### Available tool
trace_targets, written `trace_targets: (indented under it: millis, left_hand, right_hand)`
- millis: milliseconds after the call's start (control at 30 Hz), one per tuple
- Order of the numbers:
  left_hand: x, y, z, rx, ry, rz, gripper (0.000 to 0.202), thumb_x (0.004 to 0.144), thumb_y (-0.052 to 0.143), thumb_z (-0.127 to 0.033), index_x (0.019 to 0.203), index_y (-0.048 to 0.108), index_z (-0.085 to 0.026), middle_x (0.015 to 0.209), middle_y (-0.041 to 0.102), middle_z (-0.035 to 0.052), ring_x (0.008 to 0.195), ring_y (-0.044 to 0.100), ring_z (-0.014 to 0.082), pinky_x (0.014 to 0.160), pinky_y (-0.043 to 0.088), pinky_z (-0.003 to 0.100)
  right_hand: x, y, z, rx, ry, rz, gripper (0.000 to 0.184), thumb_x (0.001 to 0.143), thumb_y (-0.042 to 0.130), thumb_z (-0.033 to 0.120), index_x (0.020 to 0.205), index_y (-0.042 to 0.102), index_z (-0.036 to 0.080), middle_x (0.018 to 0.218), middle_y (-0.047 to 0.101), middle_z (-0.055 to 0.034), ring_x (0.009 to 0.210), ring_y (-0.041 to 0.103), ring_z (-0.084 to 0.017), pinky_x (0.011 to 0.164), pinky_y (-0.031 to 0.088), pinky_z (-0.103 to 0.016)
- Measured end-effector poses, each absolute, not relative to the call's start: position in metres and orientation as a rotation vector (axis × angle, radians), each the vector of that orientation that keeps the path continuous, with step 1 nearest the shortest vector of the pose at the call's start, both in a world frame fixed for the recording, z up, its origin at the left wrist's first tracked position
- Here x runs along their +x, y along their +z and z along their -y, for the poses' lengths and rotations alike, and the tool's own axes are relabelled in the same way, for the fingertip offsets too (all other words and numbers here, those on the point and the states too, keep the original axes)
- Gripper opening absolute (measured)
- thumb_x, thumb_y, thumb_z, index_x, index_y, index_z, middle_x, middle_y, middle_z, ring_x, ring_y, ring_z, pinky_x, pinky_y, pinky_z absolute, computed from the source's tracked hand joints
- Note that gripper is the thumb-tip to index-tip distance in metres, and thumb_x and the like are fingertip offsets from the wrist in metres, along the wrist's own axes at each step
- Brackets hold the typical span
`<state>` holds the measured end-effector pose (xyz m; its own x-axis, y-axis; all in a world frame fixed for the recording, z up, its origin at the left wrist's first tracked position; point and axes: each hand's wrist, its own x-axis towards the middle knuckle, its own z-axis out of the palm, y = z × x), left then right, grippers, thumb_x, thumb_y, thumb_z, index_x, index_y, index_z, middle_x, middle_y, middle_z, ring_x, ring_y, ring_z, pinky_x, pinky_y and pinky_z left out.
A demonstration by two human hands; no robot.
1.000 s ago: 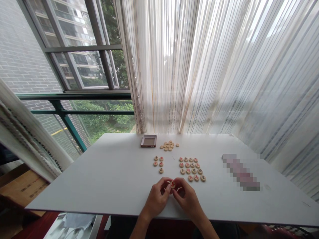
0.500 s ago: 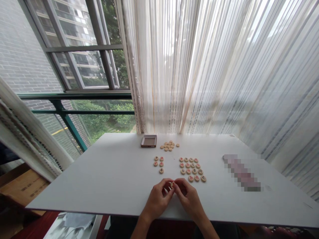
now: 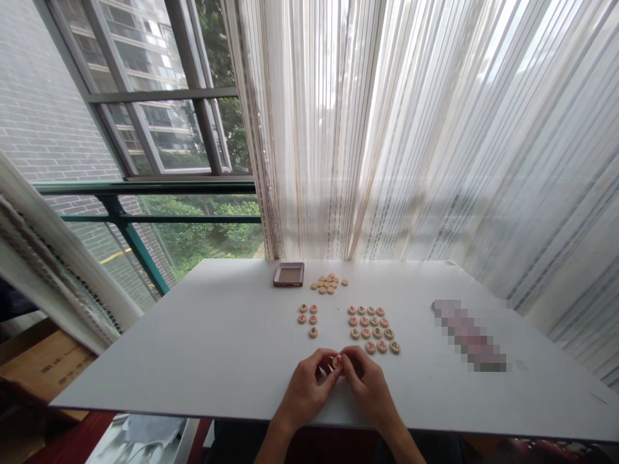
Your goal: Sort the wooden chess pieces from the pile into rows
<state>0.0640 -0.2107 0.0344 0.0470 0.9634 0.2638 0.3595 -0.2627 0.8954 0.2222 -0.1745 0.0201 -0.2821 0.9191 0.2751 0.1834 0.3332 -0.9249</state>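
Note:
My left hand [image 3: 305, 386] and my right hand [image 3: 370, 385] meet near the front edge of a white table [image 3: 193, 348]. Both pinch one small round wooden game piece [image 3: 337, 362] with a red mark between their fingertips. Just beyond my right hand lies a neat block of several face-up pieces [image 3: 371, 327] in rows. A smaller group of several pieces [image 3: 308, 318] lies beyond my left hand. Farther back is a loose heap of plain pieces [image 3: 327, 283].
A small flat brown box [image 3: 289, 274] sits at the table's far side next to the heap. A blurred-out strip [image 3: 469, 334] lies on the right. Sheer striped curtains [image 3: 411, 129] hang behind the table, and a window [image 3: 140, 129] is at left.
The piece between my fingertips has turned slightly; both hands have stayed in the same spot, drawing a little closer together.

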Motion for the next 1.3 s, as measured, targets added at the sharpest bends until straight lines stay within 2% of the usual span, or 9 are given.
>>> trace_targets:
  millis: [233, 500, 900, 1300]
  left_hand:
    - [0.0633, 0.0333, 0.2092, 1.654, 1.244, -1.336, 0.028, 0.093, 0.056, -0.035, 0.116, 0.063, -0.022, 0.091, 0.073, 0.0038, 0.074, 0.066, 0.0162, 0.067, 0.051, 0.025]
    - [0.0612, 0.0296, 0.208, 1.624, 1.245, -1.303, 0.03, 0.094, 0.053, -0.034, 0.12, 0.061, -0.022, 0.094, 0.073, 0.0047, 0.077, 0.068, 0.0167, 0.072, 0.052, 0.026]
    - [0.062, 0.0267, 0.2063, 1.527, 1.284, -1.319, 0.03, 0.088, 0.062, -0.046, 0.097, 0.065, -0.017, 0.073, 0.071, 0.0032, 0.066, 0.065, 0.0157, 0.061, 0.049, 0.022]
    - [0.062, 0.0333, 0.2068, 1.581, 1.264, -1.334, 0.035, 0.096, 0.049, -0.044, 0.099, 0.072, -0.018, 0.086, 0.075, 0.006, 0.075, 0.069, 0.0184, 0.07, 0.051, 0.025]
  right_hand:
    - [0.2215, 0.0202, 0.1746, -0.896, 1.087, 1.691, 0.024, 0.094, 0.055, 0.037, 0.111, 0.06, 0.021, 0.101, 0.071, -0.0079, 0.087, 0.069, -0.021, 0.079, 0.055, -0.03]
    - [0.2204, 0.0237, 0.1744, -0.876, 1.08, 1.716, 0.018, 0.093, 0.057, 0.033, 0.107, 0.06, 0.022, 0.096, 0.07, -0.0056, 0.084, 0.069, -0.019, 0.075, 0.055, -0.029]
    - [0.2196, 0.0169, 0.1768, -0.867, 0.98, 1.832, 0.016, 0.087, 0.061, 0.021, 0.103, 0.06, 0.021, 0.088, 0.068, -0.0023, 0.076, 0.065, -0.016, 0.07, 0.053, -0.026]
    - [0.2166, 0.0155, 0.1775, -0.878, 0.904, 1.849, 0.01, 0.088, 0.063, 0.027, 0.095, 0.058, 0.022, 0.087, 0.062, -0.0017, 0.073, 0.063, -0.015, 0.067, 0.053, -0.026]
